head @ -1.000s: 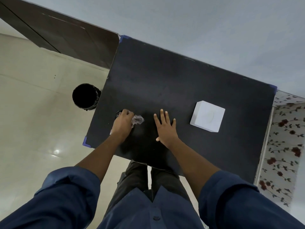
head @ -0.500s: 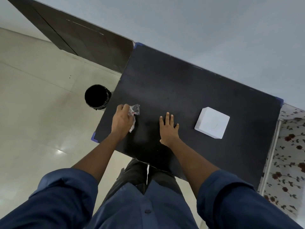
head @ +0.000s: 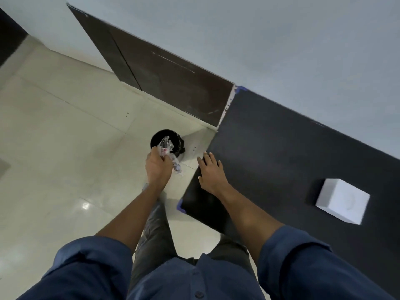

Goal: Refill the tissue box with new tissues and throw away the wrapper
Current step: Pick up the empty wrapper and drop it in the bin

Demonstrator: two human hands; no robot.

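Observation:
My left hand (head: 157,167) is shut on a crumpled clear plastic wrapper (head: 165,148), held off the table's left edge and over the near rim of a round black bin (head: 171,138) on the floor. My right hand (head: 211,172) lies flat with fingers apart on the left edge of the black table (head: 281,148). A white cube tissue box (head: 342,203) stands on the table at the right, closed side up, far from both hands.
A dark wooden door or cabinet panel (head: 173,83) stands behind the bin against the grey wall. Pale glossy floor tiles (head: 65,148) spread to the left. Blue tape marks the table's corners (head: 180,205). My legs are below, close to the table's near corner.
My left hand lifted the wrapper off the table and carried it left, over the bin. My right hand slid to the table's left edge. My view swung left.

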